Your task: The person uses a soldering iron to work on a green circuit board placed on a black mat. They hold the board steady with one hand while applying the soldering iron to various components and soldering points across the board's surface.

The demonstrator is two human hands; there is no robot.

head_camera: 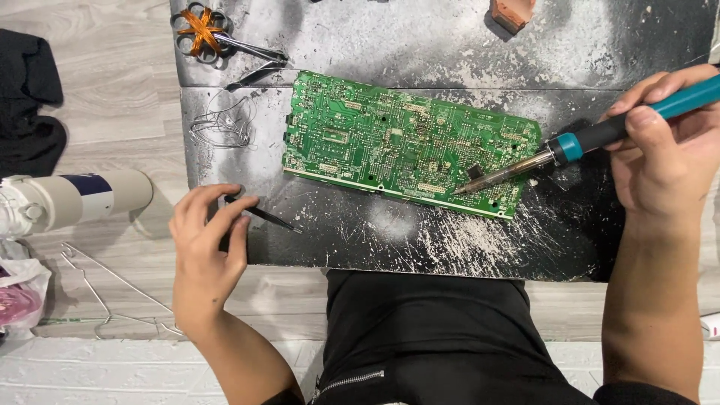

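Note:
A long green circuit board (390, 142) lies solder side up on a black, white-flecked work slab (420, 240). My right hand (664, 154) grips a soldering iron (592, 139) with a teal and black handle. Its metal tip rests on the board near the right end, beside a small black chip (475, 172). My left hand (204, 251) sits at the slab's left front corner, its fingers pinching black tweezers (266, 216) whose points aim right, short of the board.
Scissors with orange-wrapped handles (206, 34) and dark pliers (255, 75) lie at the slab's back left, with a coil of thin wire (221, 124) below them. A white cylindrical appliance (71, 201) lies on the floor at left. A reddish block (511, 11) sits at the top.

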